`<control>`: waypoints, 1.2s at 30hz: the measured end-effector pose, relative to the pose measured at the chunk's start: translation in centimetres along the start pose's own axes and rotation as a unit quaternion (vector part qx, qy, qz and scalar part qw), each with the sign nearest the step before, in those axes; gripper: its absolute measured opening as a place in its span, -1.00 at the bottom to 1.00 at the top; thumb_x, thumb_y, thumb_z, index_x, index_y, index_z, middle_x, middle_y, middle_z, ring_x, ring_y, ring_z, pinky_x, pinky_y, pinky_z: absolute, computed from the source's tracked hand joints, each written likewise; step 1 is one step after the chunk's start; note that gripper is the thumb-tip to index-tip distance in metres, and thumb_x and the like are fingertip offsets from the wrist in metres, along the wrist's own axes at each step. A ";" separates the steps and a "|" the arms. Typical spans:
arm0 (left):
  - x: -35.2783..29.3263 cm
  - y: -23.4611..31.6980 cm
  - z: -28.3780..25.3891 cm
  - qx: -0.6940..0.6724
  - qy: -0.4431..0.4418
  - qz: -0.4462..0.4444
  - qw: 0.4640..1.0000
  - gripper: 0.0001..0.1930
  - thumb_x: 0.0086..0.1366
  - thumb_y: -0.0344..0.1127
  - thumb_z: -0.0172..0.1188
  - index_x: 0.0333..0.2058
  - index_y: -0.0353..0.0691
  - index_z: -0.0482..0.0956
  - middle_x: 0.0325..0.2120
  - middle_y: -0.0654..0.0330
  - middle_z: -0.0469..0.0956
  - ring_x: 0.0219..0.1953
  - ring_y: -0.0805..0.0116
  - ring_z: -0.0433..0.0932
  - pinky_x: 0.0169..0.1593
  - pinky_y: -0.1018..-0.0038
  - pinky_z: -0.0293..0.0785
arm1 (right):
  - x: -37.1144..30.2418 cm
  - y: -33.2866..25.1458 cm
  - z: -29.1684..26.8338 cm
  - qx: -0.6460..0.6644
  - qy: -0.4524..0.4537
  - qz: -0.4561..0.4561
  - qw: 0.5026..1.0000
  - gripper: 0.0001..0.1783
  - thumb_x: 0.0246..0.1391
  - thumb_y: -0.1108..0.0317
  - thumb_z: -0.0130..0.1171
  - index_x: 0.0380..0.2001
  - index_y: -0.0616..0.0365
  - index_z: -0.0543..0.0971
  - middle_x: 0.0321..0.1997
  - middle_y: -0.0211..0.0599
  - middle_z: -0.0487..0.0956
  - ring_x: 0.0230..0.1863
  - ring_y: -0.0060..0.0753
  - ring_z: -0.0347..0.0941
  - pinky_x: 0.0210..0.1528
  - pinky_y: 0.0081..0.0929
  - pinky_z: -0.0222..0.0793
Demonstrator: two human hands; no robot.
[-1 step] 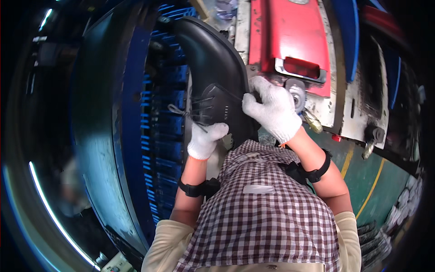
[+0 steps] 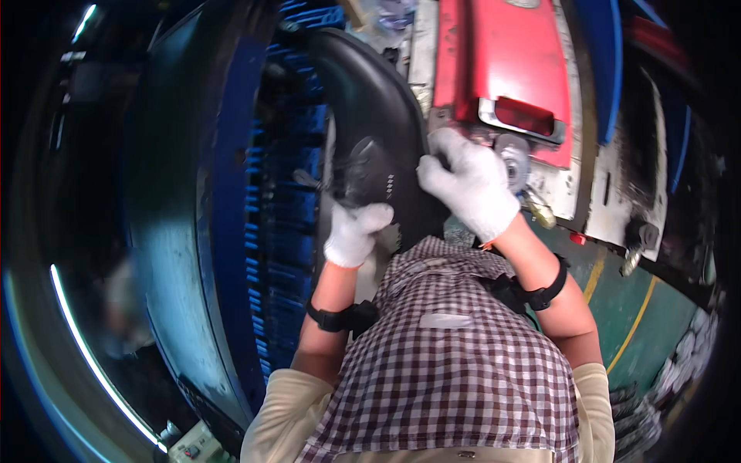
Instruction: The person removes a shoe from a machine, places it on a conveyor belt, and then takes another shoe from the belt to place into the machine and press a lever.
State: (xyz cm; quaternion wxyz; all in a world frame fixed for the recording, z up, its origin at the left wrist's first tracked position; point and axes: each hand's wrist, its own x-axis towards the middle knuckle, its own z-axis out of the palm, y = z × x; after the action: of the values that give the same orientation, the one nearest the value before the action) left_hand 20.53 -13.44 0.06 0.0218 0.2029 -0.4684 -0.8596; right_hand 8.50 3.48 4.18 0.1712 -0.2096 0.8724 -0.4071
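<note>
A black leather lace-up shoe [image 2: 378,100] lies lengthwise in front of me, toe pointing away, its grey lace [image 2: 306,179] sticking out to the left. Gloved in white, my left hand [image 2: 359,231] is closed on the shoe's near left side, below the laces, with the thumb lying across the upper. My right hand [image 2: 475,185], in a matching white glove, is at the shoe's right edge. Its fingers are curled in and the thumb points toward them. What sits between the right thumb and fingers is dark and cannot be made out.
Right of the shoe stands a red machine cover [image 2: 517,69] with a slot, a round grey knob [image 2: 513,158] below it. Blue plastic racking [image 2: 289,231] runs along the left, beside a large dark blue panel [image 2: 166,193]. Yellow lines [image 2: 633,324] mark the green floor.
The whole view has shifted slightly right, and the shoe is now more blurred. Both hands keep about the same places on the shoe.
</note>
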 end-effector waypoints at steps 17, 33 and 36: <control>8.9 -3.8 -31.3 0.087 0.431 -0.034 0.897 -0.81 0.11 -0.22 0.37 -0.31 -0.11 0.66 -0.38 0.27 0.61 -0.40 0.37 0.59 -0.29 0.37 0.56 | -8.9 15.5 -1.3 -0.196 0.191 -0.012 0.962 -0.44 0.06 0.52 0.32 0.19 0.17 0.56 0.02 -0.12 0.63 0.02 -0.16 0.59 0.14 -0.28 0.49; 14.1 -11.3 -29.7 0.533 0.372 -0.082 0.756 -0.27 0.40 0.05 -0.03 0.35 -0.42 0.28 0.25 -0.31 0.43 0.31 -0.26 0.39 0.35 0.12 0.29 | -8.4 15.6 -0.7 -0.216 0.220 -0.022 0.951 -0.44 0.00 0.56 0.34 0.14 0.14 0.62 -0.17 -0.22 0.63 -0.24 -0.34 0.59 -0.11 -0.43 0.53; 10.8 -12.7 -25.3 0.600 0.279 -0.083 0.745 -0.24 0.36 0.01 0.12 0.39 -0.35 0.23 0.34 -0.29 0.32 0.38 -0.17 0.31 0.40 0.18 0.25 | -8.5 15.7 -0.8 -0.203 0.223 -0.010 0.953 -0.45 0.00 0.56 0.34 0.13 0.14 0.63 -0.18 -0.22 0.64 -0.24 -0.35 0.59 -0.13 -0.43 0.53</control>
State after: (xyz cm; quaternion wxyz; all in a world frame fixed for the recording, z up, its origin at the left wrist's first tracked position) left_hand 21.86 -28.94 -25.94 -0.0459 0.4428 -0.8421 -0.3043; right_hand 11.86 17.39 -6.52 -0.0777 -0.1527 0.9506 -0.2590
